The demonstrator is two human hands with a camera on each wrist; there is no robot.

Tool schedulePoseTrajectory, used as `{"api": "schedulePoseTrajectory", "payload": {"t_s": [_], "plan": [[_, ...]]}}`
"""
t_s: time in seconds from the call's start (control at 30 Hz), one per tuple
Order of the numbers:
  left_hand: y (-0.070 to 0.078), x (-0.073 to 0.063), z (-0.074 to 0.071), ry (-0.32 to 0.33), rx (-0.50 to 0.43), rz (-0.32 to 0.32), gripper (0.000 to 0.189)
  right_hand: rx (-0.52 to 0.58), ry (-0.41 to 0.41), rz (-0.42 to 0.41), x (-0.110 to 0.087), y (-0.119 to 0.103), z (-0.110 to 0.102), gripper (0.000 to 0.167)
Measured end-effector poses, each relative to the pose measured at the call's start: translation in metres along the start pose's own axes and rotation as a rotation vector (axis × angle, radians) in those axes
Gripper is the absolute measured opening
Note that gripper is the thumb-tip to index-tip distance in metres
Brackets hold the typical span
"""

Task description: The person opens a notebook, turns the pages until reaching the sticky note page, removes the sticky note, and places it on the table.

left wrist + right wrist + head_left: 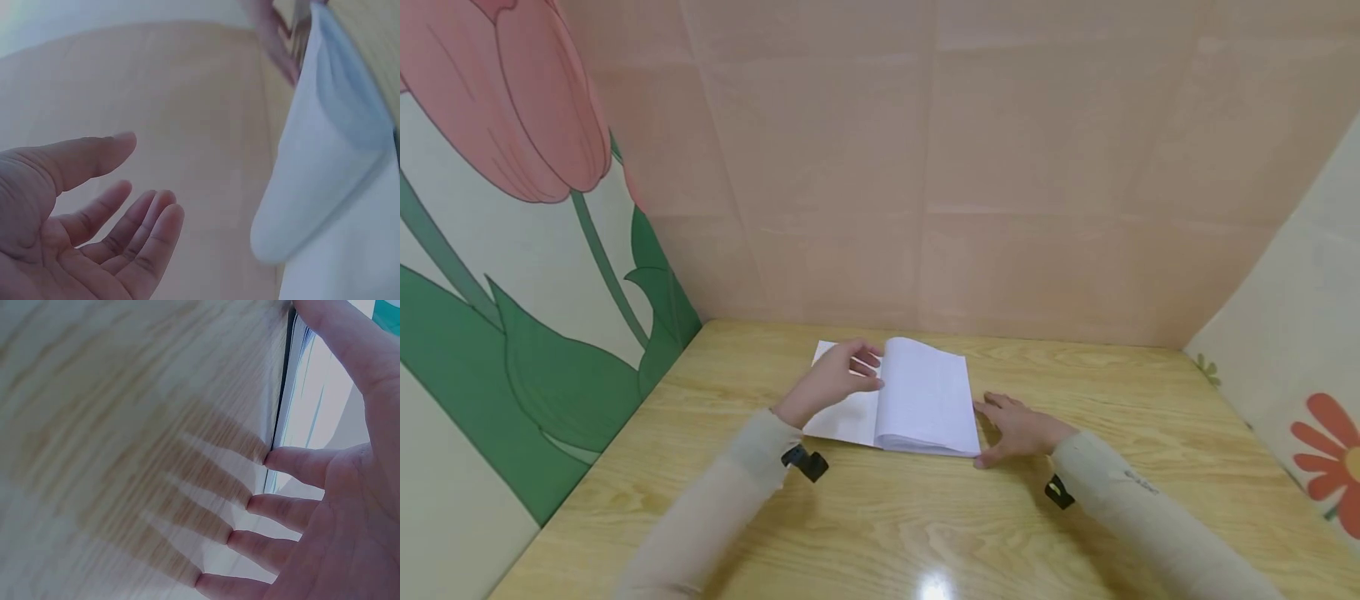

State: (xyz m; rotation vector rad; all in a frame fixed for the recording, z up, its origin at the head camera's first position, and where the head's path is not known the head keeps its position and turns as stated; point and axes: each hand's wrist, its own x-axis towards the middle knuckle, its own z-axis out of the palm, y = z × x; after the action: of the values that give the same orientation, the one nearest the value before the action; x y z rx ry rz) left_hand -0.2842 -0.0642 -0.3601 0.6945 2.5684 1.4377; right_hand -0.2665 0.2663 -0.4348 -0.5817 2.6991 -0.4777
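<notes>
An open notebook (928, 400) with blank white pages lies on the table. Its thick stack of pages is on the right, bulging in a curve near the fold, and a flat white leaf (850, 421) lies on the left. Above that leaf is my left hand (835, 379), fingers loosely bent. The left wrist view shows this hand (94, 244) with nothing between thumb and fingers, apart from the curved pages (319, 162). At the notebook's right edge my right hand (1018, 429) has its fingers spread. Close up, its fingertips (275, 456) rest on the table against that edge.
The wood-grain table (880, 533) extends around the notebook. A pinkish-beige cloth (1000, 167) hangs behind it. Flower-printed panels stand at the left (595, 400) and right (1285, 333). Small black devices (805, 462) sit at both wrists.
</notes>
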Motion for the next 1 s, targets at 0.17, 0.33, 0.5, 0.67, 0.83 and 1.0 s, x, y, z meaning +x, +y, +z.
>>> {"api": "schedulePoseTrajectory", "payload": {"t_s": [0.17, 0.33, 0.5, 0.67, 0.83, 1.0], "plan": [[0.011, 0.007, 0.037, -0.087, 0.025, 0.048, 0.036, -0.005, 0.004, 0.007, 0.0, 0.001, 0.001, 0.109], [0.009, 0.01, 0.065, -0.173, 0.025, 0.025, 0.032, -0.004, 0.01, 0.017, 0.001, 0.001, 0.001, 0.108], [-0.003, 0.013, 0.082, -0.229, 0.049, -0.012, 0.033, -0.02, 0.012, 0.017, 0.001, 0.001, 0.001, 0.109], [-0.014, 0.018, 0.09, -0.245, 0.107, -0.032, 0.031, -0.03, 0.014, 0.02, 0.002, 0.002, 0.001, 0.109], [-0.019, 0.022, 0.096, -0.26, 0.157, -0.044, 0.03, -0.034, 0.016, 0.014, 0.002, 0.002, 0.001, 0.109], [-0.019, 0.024, 0.101, -0.262, 0.252, -0.034, 0.031, -0.028, 0.016, 0.016, 0.003, 0.001, 0.002, 0.109]]}}
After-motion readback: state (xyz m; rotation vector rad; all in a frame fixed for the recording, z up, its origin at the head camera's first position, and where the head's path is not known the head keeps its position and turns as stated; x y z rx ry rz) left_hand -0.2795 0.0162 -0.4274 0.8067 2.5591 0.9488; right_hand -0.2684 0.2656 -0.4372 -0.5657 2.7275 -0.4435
